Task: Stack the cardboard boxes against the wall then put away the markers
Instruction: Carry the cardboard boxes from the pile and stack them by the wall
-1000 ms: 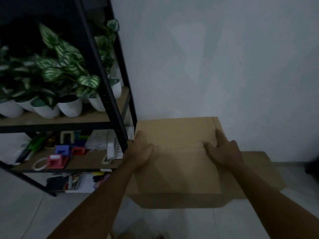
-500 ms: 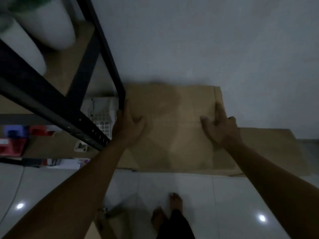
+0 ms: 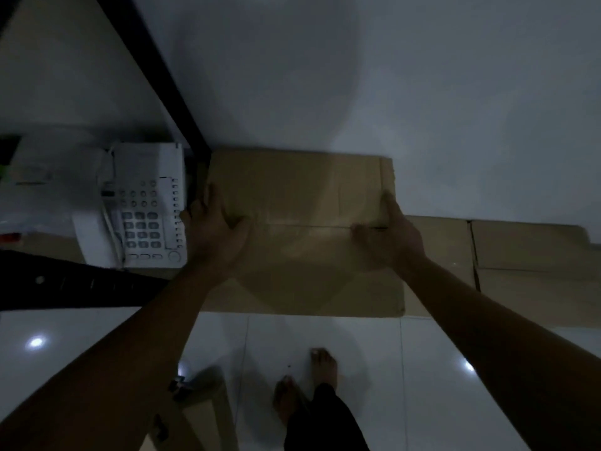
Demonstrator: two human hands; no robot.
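Observation:
A closed brown cardboard box stands against the white wall, right beside the black shelf post. My left hand lies flat on its top near the left edge, fingers spread. My right hand presses on the top at the right edge, fingers over the side. A second, lower cardboard box sits to the right, also along the wall. No markers show in this view.
A black metal shelf unit stands at the left with a white desk phone on its lower board. Glossy white floor tiles lie below. My bare feet stand near the box. A cardboard piece lies at the bottom left.
The view has tilted downward and moved closer to the box. The plants and upper shelf have left the frame. Both hands stay on the box top, which sits near the shelf post.

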